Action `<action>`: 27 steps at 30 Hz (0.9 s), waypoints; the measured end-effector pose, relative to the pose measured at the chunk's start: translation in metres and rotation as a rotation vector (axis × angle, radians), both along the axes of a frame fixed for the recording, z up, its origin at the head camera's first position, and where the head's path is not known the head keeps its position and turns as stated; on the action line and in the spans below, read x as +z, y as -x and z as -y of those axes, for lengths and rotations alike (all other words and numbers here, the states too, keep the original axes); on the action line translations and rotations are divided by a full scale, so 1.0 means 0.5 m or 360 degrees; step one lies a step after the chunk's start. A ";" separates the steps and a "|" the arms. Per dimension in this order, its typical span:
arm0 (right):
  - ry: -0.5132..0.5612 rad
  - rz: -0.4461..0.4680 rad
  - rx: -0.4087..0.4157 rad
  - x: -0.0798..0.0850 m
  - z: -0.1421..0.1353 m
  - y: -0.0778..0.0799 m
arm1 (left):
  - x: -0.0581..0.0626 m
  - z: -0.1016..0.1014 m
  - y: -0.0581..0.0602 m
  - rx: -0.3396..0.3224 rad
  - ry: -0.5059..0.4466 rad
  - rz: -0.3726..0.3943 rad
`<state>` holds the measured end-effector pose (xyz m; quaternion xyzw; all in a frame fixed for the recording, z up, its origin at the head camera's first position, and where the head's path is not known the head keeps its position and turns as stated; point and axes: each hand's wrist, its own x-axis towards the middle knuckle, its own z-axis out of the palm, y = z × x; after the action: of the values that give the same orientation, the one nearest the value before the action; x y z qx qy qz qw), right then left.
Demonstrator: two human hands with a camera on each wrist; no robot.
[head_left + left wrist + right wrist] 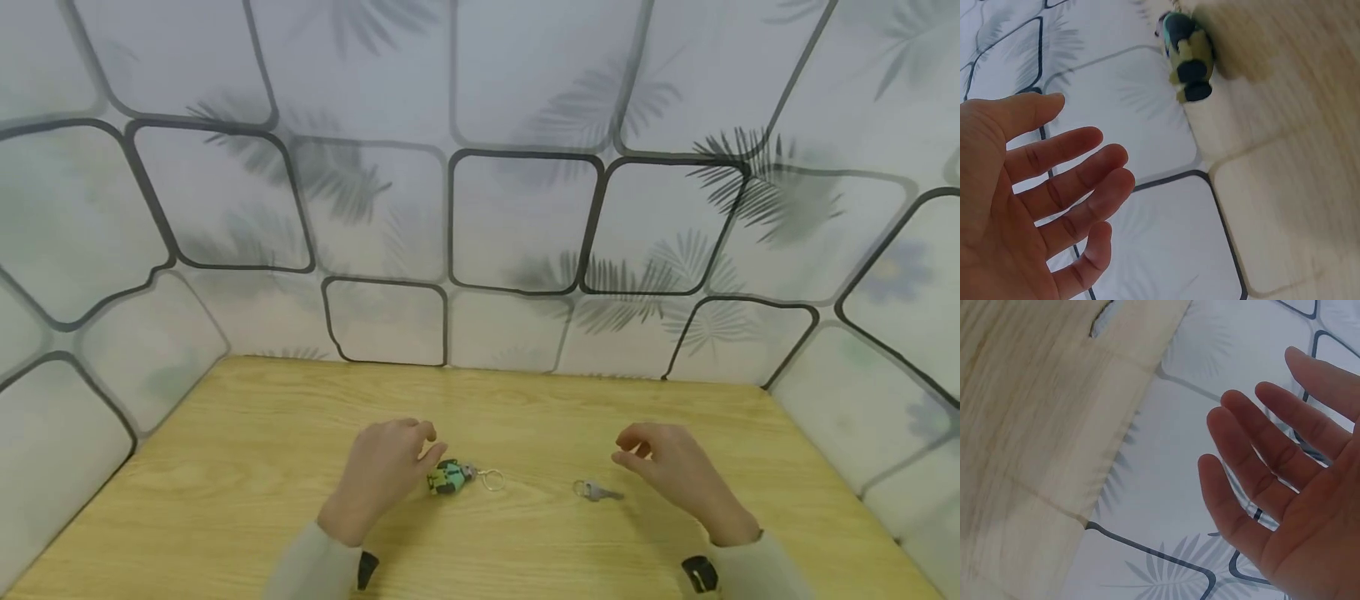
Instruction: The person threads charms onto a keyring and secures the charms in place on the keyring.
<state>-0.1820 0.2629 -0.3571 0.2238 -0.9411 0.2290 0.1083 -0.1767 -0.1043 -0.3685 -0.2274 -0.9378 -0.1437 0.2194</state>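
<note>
A small green and black figure keychain with a metal ring lies on the wooden table, just right of my left hand. In the left wrist view the keychain figure is beyond the fingertips, and the left hand has its fingers relaxed and holds nothing. A grey key with a small ring rests to the left of my right hand. Loosely bent fingers on the right hand hold nothing; only the key's tip shows at the top of the right wrist view.
The light wooden table ends at a back wall covering with dark outlined shapes and leaf prints. Similar covering rises along the left and right sides. Black straps sit at both wrists below pale sleeves.
</note>
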 end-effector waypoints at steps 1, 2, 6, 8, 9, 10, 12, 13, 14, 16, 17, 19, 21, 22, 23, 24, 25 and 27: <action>0.0001 0.0016 0.0007 -0.002 0.001 0.001 | -0.002 -0.004 -0.001 -0.0007 0.0005 0.0013; -0.0002 0.0034 0.0014 -0.004 0.003 0.002 | -0.004 -0.007 -0.001 -0.0015 0.0015 0.0021; -0.0017 0.0108 0.0004 -0.012 0.004 0.003 | -0.013 -0.023 0.000 -0.0097 0.0022 0.0051; -0.0017 0.0141 -0.0021 -0.017 0.005 0.004 | -0.018 -0.032 0.003 -0.0131 0.0011 0.0070; -0.0010 0.0159 -0.0026 -0.019 0.005 0.003 | -0.021 -0.037 0.005 -0.0141 0.0000 0.0086; -0.0008 0.0176 -0.0028 -0.021 0.006 0.004 | -0.023 -0.041 0.006 -0.0144 -0.0009 0.0105; 0.0012 0.0219 -0.0038 -0.026 0.009 0.003 | -0.028 -0.050 0.008 -0.0135 -0.0026 0.0142; 0.0024 0.0241 -0.0050 -0.029 0.010 0.002 | -0.030 -0.053 0.009 -0.0130 -0.0028 0.0157; 0.0031 0.0263 -0.0061 -0.031 0.013 0.002 | -0.032 -0.057 0.009 -0.0121 -0.0020 0.0160; 0.0031 0.0291 -0.0100 -0.036 0.017 0.000 | -0.034 -0.064 0.009 -0.0100 0.0007 0.0169; 0.0027 0.0303 -0.0127 -0.038 0.020 0.000 | -0.034 -0.067 0.008 -0.0091 0.0019 0.0173; 0.0010 0.0318 -0.0172 -0.041 0.024 -0.002 | -0.034 -0.073 0.006 -0.0078 0.0043 0.0189; -0.0012 0.0329 -0.0207 -0.042 0.028 -0.002 | -0.034 -0.079 0.006 -0.0070 0.0039 0.0234; -0.0023 0.0337 -0.0220 -0.043 0.030 -0.003 | -0.033 -0.082 0.006 -0.0071 0.0028 0.0266; -0.0028 0.0348 -0.0229 -0.043 0.031 -0.004 | -0.033 -0.085 0.006 -0.0073 0.0015 0.0299; -0.0031 0.0359 -0.0232 -0.044 0.033 -0.004 | -0.033 -0.087 0.007 -0.0074 0.0003 0.0334; -0.0036 0.0371 -0.0237 -0.044 0.035 -0.005 | -0.033 -0.090 0.008 -0.0075 -0.0009 0.0369; -0.0046 0.0385 -0.0238 -0.045 0.038 -0.006 | -0.034 -0.094 0.008 -0.0073 -0.0040 0.0444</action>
<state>-0.1790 0.2436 -0.3797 0.1254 -0.9646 0.2319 0.0077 -0.1807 -0.0575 -0.3854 -0.2237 -0.9519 -0.1908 0.0865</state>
